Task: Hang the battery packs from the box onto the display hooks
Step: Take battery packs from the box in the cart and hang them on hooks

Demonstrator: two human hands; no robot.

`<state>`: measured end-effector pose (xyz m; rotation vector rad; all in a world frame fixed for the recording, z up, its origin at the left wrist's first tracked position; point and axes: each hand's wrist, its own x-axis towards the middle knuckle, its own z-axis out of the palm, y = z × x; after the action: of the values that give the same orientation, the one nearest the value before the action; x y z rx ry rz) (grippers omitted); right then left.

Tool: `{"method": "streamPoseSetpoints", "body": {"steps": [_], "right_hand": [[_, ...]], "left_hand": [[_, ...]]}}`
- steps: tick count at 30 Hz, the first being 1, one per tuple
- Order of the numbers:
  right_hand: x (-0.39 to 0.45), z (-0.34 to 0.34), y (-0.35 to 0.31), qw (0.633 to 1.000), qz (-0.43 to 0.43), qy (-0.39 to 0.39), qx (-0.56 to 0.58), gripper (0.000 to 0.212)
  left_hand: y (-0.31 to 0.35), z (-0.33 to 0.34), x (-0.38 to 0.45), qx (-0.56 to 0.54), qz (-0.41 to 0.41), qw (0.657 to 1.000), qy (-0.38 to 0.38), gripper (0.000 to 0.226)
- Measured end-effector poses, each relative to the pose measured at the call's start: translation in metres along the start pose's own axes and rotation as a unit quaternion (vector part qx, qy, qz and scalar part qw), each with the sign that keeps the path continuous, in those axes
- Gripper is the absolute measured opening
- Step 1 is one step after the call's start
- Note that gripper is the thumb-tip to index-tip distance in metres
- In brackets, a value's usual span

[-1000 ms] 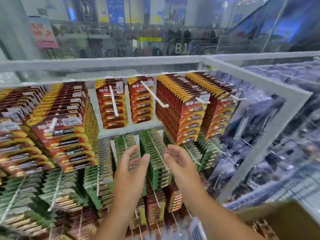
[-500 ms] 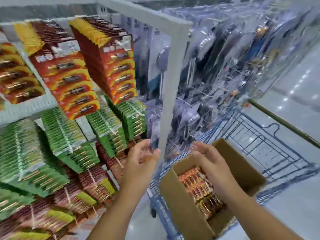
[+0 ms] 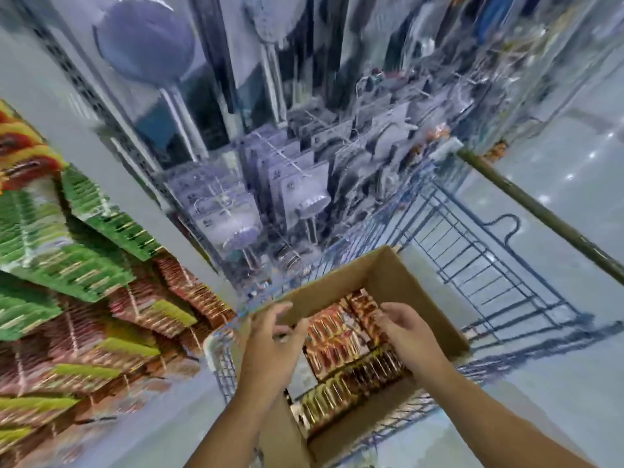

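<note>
Box (image 3: 418,282) of brown cardboard sat open in a blue wire cart (image 3: 479,265), and both hands hung over its mouth. Inside lay the packs (image 3: 332,336), red and orange ones stacked on edge in rows that filled most of the box floor. The left hand (image 3: 266,346) was at the box's left wall, fingers (image 3: 282,307) loosely curled and spread, gripping nothing that could be seen. The right hand (image 3: 403,327) was over the right side of the packs, its fingers (image 3: 385,327) bent down toward them; whether they touched or pinched a pack could not be told through the blur. Both forearms came up from the bottom edge, bare.

To the left, the display held hanging packs in tiers: red and yellow ones (image 3: 20,153) at the top, green ones (image 3: 60,238) below, and red ones with green headers (image 3: 101,336) lowest. A white post (image 3: 111,157) stood between that display and a neighbouring rack of shower heads (image 3: 236,231) in clear packaging. The cart's handle (image 3: 540,214) crossed the right side over a pale shiny floor (image 3: 580,146).
</note>
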<state>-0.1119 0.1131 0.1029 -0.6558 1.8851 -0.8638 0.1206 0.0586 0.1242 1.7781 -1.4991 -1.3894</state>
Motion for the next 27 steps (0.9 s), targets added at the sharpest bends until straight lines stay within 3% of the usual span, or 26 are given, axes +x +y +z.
{"method": "streamPoseSetpoints", "body": {"steps": [5, 11, 15, 18, 22, 25, 27], "right_hand": [[0.055, 0.004, 0.04, 0.996, 0.049, 0.002, -0.078, 0.028], [0.12, 0.031, 0.084, 0.985, 0.081, 0.028, -0.151, 0.027], [0.17, 0.051, 0.118, 0.975, 0.126, 0.039, -0.178, 0.051], [0.203, 0.063, 0.142, 0.963, 0.152, 0.033, -0.22, 0.056], [0.234, 0.075, 0.173, 0.945, 0.147, 0.023, -0.293, 0.043], [0.253, 0.079, 0.193, 0.949, 0.151, 0.037, -0.274, 0.032], [0.263, 0.084, 0.201, 0.95, 0.162, 0.036, -0.266, 0.036]], "left_hand": [[-0.039, 0.043, 0.041, 0.056, -0.035, 0.998, -0.014, 0.025], [-0.093, 0.088, 0.104, 0.149, -0.069, 0.985, -0.049, 0.047], [-0.125, 0.13, 0.144, 0.209, -0.063, 0.974, -0.058, 0.05], [-0.147, 0.162, 0.168, 0.272, -0.082, 0.957, -0.058, 0.058], [-0.17, 0.194, 0.195, 0.352, -0.057, 0.932, -0.068, 0.064], [-0.185, 0.206, 0.213, 0.406, -0.03, 0.911, -0.072, 0.069], [-0.197, 0.211, 0.218, 0.433, -0.009, 0.899, -0.069, 0.074]]}}
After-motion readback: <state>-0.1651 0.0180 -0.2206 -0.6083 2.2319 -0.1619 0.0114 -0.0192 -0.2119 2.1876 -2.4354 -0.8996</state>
